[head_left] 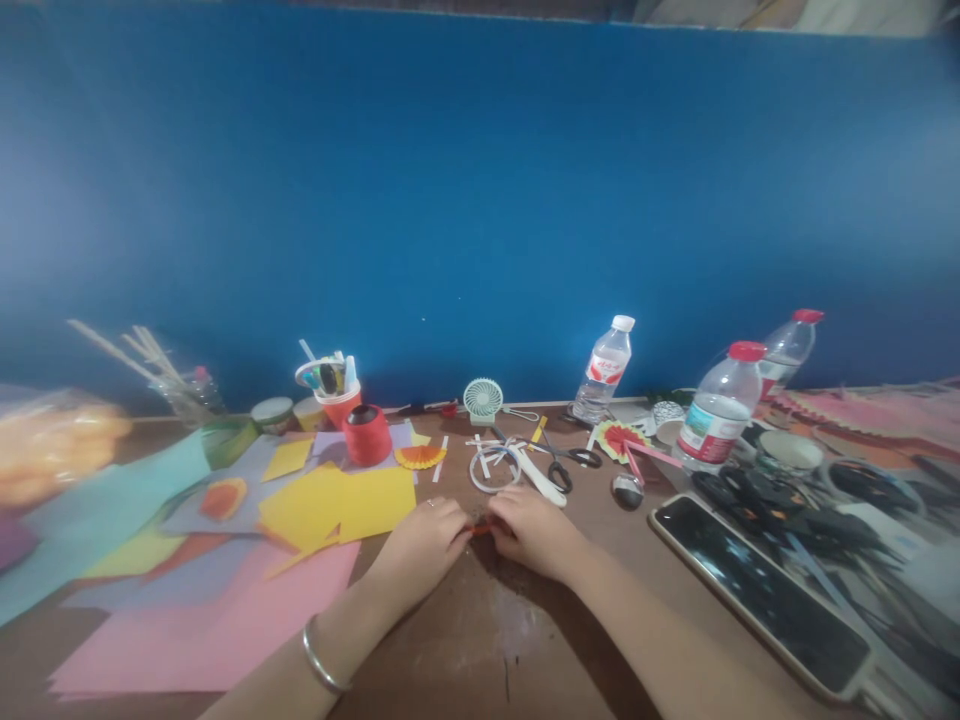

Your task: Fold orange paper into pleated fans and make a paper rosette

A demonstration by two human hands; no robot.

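My left hand (pixel 433 530) and my right hand (pixel 534 530) meet above the brown table, fingers closed. Between their fingertips shows a thin orange strip (pixel 481 529), which looks like folded paper; most of it is hidden by the fingers. Just beyond the hands lie a white ring (pixel 474 470), narrow white paper strips and black-handled scissors (pixel 559 476). A pleated orange-yellow paper fan (pixel 420 457) rests past my left hand. Near my left forearm, yellow paper (pixel 375 503) overlaps pink sheets (pixel 217 630).
A mint handheld fan (pixel 482 400) stands by the blue partition. On the right are water bottles (pixel 720 410), a phone (pixel 761 590) and a black clutter of cords and tools. A red roll (pixel 367 436) and a cup of pens (pixel 341 405) stand on the left.
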